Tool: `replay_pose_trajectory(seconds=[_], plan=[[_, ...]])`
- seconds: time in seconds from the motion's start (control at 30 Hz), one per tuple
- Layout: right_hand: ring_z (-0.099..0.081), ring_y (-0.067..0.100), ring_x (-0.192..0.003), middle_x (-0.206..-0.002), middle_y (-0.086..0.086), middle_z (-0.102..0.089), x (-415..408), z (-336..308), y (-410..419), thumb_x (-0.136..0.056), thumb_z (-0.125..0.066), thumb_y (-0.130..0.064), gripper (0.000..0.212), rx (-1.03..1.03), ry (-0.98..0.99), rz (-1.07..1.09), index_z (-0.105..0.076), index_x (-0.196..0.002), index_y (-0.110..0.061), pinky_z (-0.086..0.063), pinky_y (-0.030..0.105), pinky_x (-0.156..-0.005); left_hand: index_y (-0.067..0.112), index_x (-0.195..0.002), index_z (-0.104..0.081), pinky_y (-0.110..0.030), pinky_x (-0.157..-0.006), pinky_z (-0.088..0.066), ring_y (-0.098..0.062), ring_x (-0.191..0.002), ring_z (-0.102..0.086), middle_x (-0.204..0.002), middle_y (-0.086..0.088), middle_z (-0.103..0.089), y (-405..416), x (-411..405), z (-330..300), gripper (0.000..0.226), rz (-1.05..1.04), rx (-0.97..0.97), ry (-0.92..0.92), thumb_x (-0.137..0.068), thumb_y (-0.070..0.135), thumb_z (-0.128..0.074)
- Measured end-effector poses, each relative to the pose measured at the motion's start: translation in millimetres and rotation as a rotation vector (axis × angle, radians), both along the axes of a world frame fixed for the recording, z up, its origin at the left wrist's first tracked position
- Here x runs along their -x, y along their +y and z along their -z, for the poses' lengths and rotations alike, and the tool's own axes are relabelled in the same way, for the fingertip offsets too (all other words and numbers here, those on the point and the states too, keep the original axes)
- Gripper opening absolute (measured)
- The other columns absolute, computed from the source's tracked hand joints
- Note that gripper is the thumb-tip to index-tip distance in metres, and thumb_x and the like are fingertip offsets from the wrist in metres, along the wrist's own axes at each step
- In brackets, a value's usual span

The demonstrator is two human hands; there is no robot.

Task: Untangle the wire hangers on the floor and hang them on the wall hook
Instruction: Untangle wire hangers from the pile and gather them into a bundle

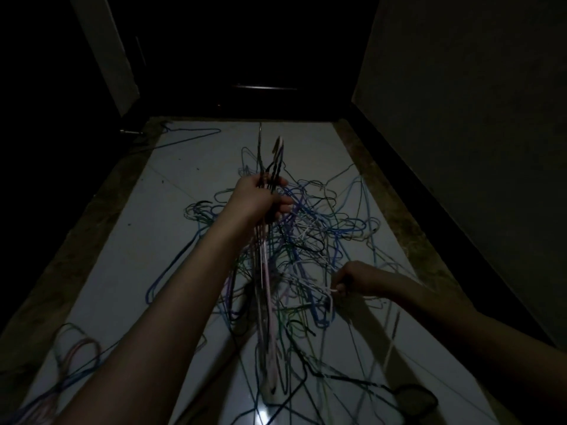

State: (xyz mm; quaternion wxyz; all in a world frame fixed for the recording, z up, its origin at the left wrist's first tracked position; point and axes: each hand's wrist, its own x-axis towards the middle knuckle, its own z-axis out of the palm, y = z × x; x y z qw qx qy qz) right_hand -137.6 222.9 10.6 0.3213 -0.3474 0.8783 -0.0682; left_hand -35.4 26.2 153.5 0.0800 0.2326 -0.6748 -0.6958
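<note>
Left hand (259,196) gripping gathered bundle of hangers (267,271) upright; right hand (352,279) pinching white wire (329,294) in tangled pile (306,228) mid-floor (138,256).

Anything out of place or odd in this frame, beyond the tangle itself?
One blue hanger lies alone at the far left floor edge, apart from the tangled pile. The left hand grips a bundle; the right hand pinches a white wire. Lighting is very dim.
</note>
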Motion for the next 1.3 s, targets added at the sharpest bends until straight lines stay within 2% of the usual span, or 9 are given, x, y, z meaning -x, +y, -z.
replay_pose_trajectory(seconds=[0.13, 0.2, 0.27, 0.4, 0.53, 0.73, 0.93, 1.13, 1.3], plan=[[-0.056, 0.014, -0.095, -0.098, -0.003, -0.062, -3, -11, -2, -0.091, -0.051, -0.008, 0.022, -0.107, 0.089, -0.071, -0.069, -0.104, -0.012, -0.04, 0.024, -0.083, 0.01, -0.092, -0.054, -0.016, -0.044, -0.044, -0.006, -0.044, -0.059, -0.076, -0.01, -0.064, -5, -5, -3, 0.021, 0.001, 0.025, -0.019, -0.092, -0.009, -0.045], [-0.054, 0.017, -0.111, -0.117, -0.001, -0.062, -3, -14, -5, -0.095, -0.048, -0.021, 0.025, -0.173, 0.125, -0.077, -0.064, -0.114, -0.02, -0.037, 0.027, -0.094, 0.009, -0.096, -0.054, -0.014, -0.042, -0.044, -0.005, -0.044, -0.057, -0.076, -0.009, -0.064, -7, -8, -3, 0.02, -0.004, 0.032, -0.025, -0.092, -0.008, -0.045], [-0.052, 0.017, -0.113, -0.119, -0.002, -0.06, -3, -13, -7, -0.096, -0.046, -0.036, 0.025, -0.163, 0.103, -0.022, -0.062, -0.112, -0.026, -0.033, 0.031, -0.098, 0.007, -0.099, -0.054, -0.013, -0.041, -0.043, -0.004, -0.042, -0.057, -0.075, -0.009, -0.063, -8, -9, -2, 0.02, -0.002, 0.04, -0.031, -0.091, -0.009, -0.046], [-0.046, 0.002, -0.067, -0.069, -0.012, -0.051, -9, -17, -5, -0.094, -0.054, -0.034, 0.026, 0.061, -0.085, 0.144, -0.057, -0.068, -0.029, -0.034, 0.026, -0.076, 0.006, -0.099, -0.054, -0.014, -0.041, -0.043, -0.004, -0.04, -0.056, -0.073, -0.009, -0.063, -9, -12, 0, 0.018, -0.008, 0.051, -0.036, -0.089, -0.008, -0.051], [-0.049, 0.0, -0.052, -0.057, -0.007, -0.052, -17, -44, -5, -0.093, -0.056, -0.021, 0.025, 0.278, -0.122, 0.202, -0.065, -0.07, -0.019, -0.038, 0.016, -0.057, 0.004, -0.1, -0.055, -0.014, -0.041, -0.044, -0.007, -0.044, -0.057, -0.073, -0.011, -0.063, -9, -12, -2, 0.017, -0.037, 0.042, -0.037, -0.091, -0.009, -0.048], [-0.044, 0.007, -0.052, -0.058, -0.002, -0.05, -23, -88, 1, -0.096, -0.049, -0.013, 0.024, 0.482, -0.14, 0.266, -0.069, -0.084, -0.009, -0.036, 0.014, -0.051, 0.002, -0.099, -0.055, -0.015, -0.041, -0.045, -0.011, -0.051, -0.057, -0.073, -0.011, -0.061, -8, -10, -17, 0.015, -0.026, 0.082, -0.001, -0.092, -0.009, -0.047], [-0.048, 0.015, -0.056, -0.06, 0.006, -0.054, -21, -114, 6, -0.097, -0.047, -0.013, 0.027, 0.685, -0.097, 0.401, -0.064, -0.078, -0.006, -0.04, 0.017, -0.05, 0.002, -0.097, -0.054, -0.015, -0.042, -0.045, -0.013, -0.056, -0.057, -0.072, -0.011, -0.06, 0, -8, -28, 0.015, -0.023, 0.074, 0.048, -0.092, -0.01, -0.046], [-0.054, 0.011, -0.053, -0.067, 0.01, -0.056, -32, -121, 0, -0.095, -0.049, -0.007, 0.023, 0.855, -0.154, 0.593, -0.06, -0.101, 0.012, -0.046, 0.013, -0.048, 0.005, -0.089, -0.054, -0.016, -0.045, -0.05, -0.014, -0.058, -0.06, -0.074, -0.013, -0.061, 8, -10, -24, 0.019, 0.013, -0.007, 0.016, -0.092, -0.011, -0.045], [-0.056, 0.015, -0.064, -0.076, 0.01, -0.059, -37, -134, -17, -0.094, -0.051, -0.006, 0.022, 0.932, -0.158, 0.625, -0.06, -0.105, 0.011, -0.05, 0.014, -0.053, 0.006, -0.084, -0.055, -0.019, -0.048, -0.053, -0.02, -0.066, -0.061, -0.076, -0.016, -0.06, 9, -15, -20, 0.024, 0.059, -0.118, -0.01, -0.09, -0.014, -0.044]])
